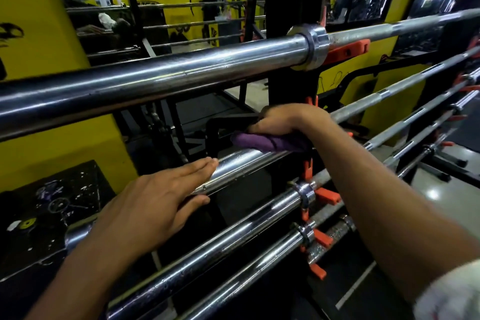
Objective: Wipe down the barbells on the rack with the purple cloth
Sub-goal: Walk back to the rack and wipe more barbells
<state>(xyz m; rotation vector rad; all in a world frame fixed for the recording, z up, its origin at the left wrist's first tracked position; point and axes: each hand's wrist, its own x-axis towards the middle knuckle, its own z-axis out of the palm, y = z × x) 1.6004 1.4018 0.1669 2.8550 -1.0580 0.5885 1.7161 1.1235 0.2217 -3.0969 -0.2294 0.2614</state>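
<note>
Scene: while several chrome bars lie one below another on a black rack with orange hooks, both hands work on the second bar from the top.
Right hand: fingers curl down over the cloth and press it onto the bar beside the rack's upright; the fingertips are hidden behind the hand, so how far they wrap round I cannot tell.
Cloth: purple, bunched into a roll, lying along the second bar under the right hand, close to the upright.
Left hand: flat, fingers straight and pressed together, resting on the sleeve of the same bar toward its left end; the thumb sits under the sleeve.
Second bar: its shiny sleeve runs between the two hands, with its thinner shaft passing on toward the rack's right end.
Top bar: thick sleeve with a collar at the upright, above both hands, untouched.
Lower bars: two more sleeves below the hands, collars against orange hooks.
Right sleeve: white cuff at the frame's lower right corner.
</note>
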